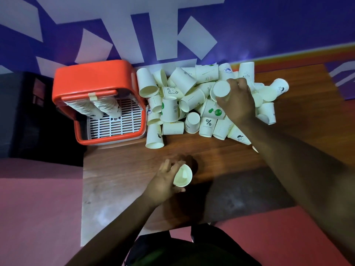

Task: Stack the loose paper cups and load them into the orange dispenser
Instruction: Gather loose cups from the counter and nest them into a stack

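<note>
A heap of loose white paper cups [192, 104] lies at the back of the wooden table, right of the orange dispenser [92, 77]. Two stacks of cups [99, 108] hang inside the dispenser above a white slotted tray. My right hand [237, 100] reaches into the heap and grips one cup [221, 89], its bottom facing the camera. My left hand [165, 181] holds an upright cup [182, 175] near the table's front, mouth open toward me.
The wooden table [124, 169] has bare surface between the heap and my left hand. A dark crate-like object [23, 112] stands left of the dispenser. A purple wall with white shapes rises behind. Pink floor lies on both sides.
</note>
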